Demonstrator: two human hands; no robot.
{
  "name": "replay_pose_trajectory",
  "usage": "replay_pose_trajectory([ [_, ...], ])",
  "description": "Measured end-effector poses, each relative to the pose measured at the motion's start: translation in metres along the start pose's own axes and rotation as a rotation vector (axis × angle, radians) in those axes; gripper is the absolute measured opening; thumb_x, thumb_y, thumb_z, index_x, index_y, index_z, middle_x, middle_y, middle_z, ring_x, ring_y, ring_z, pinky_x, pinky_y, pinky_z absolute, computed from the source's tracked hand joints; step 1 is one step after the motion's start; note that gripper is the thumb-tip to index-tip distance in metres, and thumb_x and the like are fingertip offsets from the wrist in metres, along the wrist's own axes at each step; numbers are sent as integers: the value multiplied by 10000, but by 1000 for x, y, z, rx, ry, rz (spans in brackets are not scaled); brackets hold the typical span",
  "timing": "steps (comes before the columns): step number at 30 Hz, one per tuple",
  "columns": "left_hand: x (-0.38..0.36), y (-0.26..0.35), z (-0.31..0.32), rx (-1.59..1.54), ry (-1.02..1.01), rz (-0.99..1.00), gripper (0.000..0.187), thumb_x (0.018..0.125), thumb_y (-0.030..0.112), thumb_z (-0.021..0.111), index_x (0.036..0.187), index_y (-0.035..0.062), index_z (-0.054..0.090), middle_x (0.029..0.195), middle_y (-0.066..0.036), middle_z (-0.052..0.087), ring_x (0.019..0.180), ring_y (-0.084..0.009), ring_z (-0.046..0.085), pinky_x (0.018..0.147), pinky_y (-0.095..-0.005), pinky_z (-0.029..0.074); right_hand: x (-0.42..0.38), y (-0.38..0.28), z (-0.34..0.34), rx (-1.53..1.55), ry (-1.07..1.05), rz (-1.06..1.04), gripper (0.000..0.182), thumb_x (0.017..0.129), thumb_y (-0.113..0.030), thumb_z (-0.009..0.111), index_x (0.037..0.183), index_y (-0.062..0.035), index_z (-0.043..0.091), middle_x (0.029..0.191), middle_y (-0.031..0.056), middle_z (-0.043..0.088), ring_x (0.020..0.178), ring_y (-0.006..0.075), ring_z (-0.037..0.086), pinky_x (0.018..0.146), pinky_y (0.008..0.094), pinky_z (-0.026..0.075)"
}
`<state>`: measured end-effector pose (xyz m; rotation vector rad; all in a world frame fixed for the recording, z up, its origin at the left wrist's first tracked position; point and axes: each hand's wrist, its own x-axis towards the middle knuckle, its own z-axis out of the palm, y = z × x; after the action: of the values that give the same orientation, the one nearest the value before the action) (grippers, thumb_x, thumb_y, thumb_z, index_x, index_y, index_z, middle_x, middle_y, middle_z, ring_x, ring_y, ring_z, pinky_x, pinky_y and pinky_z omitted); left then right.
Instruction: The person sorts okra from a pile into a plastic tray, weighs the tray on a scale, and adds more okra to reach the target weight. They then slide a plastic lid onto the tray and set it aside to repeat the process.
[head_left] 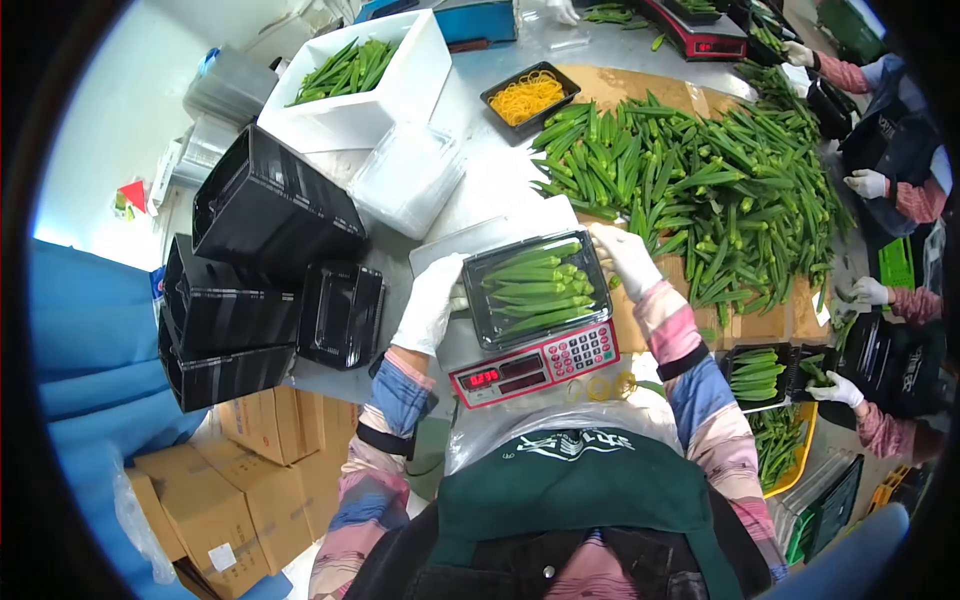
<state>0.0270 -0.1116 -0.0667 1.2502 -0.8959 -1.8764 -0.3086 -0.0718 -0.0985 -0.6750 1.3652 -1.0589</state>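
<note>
A black tray of okra point(540, 288) with a clear lid over it sits on, or just above, a red-and-white digital scale point(535, 362) with a lit red display. My left hand point(432, 305), in a white glove, grips the tray's left edge. On the opposite side, my right hand point(625, 258), also gloved, holds the upper right edge and corner. The okra pods inside lie side by side. Yellow rubber bands point(603, 387) lie by the scale's lower right edge.
A large okra pile point(700, 190) covers cardboard at right. Behind are a small tray of rubber bands point(528, 98) and a white foam box point(350, 100) holding okra. Clear lids point(408, 180) and black tray stacks point(270, 215) stand left. Gloved co-workers' hands point(866, 184) are at far right.
</note>
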Motion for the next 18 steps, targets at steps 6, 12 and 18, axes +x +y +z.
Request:
replay_pose_trajectory([
  [6, 11, 3, 2, -411, -147, -186, 247, 1006, 203, 599, 1157, 16, 655, 1131, -85, 688, 1000, -193, 660, 869, -360, 538, 13, 0, 11, 466, -211, 115, 355, 983, -292, 637, 1173, 5, 679, 1006, 44, 716, 861, 151, 657, 784, 321, 538],
  [12, 9, 10, -1, -464, -177, -206, 217, 1008, 148, 584, 1144, -4, 661, 1123, -107, 692, 1014, -205, 660, 907, -364, 536, -1, -34, 23, 241, -143, 47, 288, 978, -277, 647, 1092, -20, 709, 933, 26, 706, 824, 126, 642, 764, 278, 520],
  [18, 0, 9, -28, 337, 244, 228, 278, 990, 263, 605, 1113, 30, 694, 963, 6, 662, 825, -83, 608, 680, -261, 497, 12, 17, -15, -359, 220, -390, 235, 967, -195, 665, 1053, 21, 700, 967, 25, 695, 839, 85, 609, 779, 241, 491],
])
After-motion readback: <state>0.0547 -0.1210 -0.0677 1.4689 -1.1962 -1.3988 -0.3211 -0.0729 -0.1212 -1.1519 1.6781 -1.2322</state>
